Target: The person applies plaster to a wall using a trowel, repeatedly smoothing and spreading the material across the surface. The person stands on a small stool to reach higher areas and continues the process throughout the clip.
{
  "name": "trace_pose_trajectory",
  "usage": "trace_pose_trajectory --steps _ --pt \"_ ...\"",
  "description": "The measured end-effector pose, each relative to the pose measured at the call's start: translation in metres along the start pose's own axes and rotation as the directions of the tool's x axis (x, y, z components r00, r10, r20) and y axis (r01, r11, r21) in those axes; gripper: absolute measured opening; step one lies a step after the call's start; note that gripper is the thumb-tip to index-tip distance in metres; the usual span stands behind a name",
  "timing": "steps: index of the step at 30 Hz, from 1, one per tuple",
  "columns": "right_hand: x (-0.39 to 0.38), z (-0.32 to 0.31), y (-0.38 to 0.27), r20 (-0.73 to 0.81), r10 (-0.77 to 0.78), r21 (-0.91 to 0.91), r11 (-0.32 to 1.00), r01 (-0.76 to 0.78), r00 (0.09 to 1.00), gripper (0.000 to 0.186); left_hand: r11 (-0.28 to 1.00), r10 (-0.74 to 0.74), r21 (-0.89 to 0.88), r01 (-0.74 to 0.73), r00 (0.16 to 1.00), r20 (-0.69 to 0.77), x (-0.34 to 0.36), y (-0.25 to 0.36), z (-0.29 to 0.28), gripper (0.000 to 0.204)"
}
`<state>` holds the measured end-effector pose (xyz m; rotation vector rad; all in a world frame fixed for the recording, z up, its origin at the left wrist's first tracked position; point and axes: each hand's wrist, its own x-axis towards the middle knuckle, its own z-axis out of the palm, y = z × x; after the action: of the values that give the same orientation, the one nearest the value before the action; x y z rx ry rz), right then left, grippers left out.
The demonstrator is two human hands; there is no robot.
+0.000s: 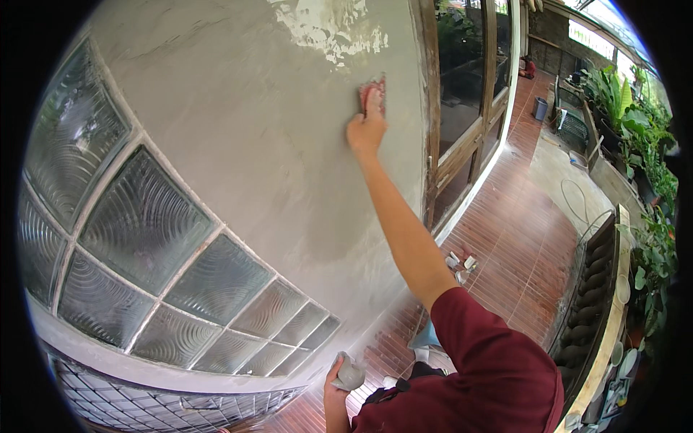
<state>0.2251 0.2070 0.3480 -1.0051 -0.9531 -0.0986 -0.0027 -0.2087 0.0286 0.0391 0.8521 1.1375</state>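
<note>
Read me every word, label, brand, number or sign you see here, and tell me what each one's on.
None can be read.
Grey wall and glass blocks: no lettering visible.
Red tool in the right hand: too blurred to tell.
Grey lump in the left hand: none visible.
Small items on the floor: too small to read.

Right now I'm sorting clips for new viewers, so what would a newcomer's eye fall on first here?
Probably the right hand at upper centre, holding a red tool against the grey wall, below a ragged white patch. Next, the glass blocks sweeping across the left side. Low in the middle, the left hand holds a grey lump.
</note>
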Motion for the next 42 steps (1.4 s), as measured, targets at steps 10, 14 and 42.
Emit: trace_pose_trajectory --steps 10,14,42 --pt "-0.074 0.019 -0.141 0.077 0.003 0.141 0.99 -0.013 0.997 0.071 0.999 -0.031 -0.023 0.032 0.998 0.046 -0.024 -0.001 -0.031 0.035" --pt "-0.119 -0.01 -0.198 0.033 -0.141 0.323 0.939 0.123 0.989 0.068 0.999 -0.04 0.001 0.04 0.994 0.099 -0.028 0.0 -0.028 0.035" --pt "0.081 -0.019 0.074 -0.063 -0.08 -0.106 0.992 0.073 0.995 0.063 0.988 0.123 -0.081 -0.13 0.989 -0.086 -0.001 0.003 -0.036 0.02"
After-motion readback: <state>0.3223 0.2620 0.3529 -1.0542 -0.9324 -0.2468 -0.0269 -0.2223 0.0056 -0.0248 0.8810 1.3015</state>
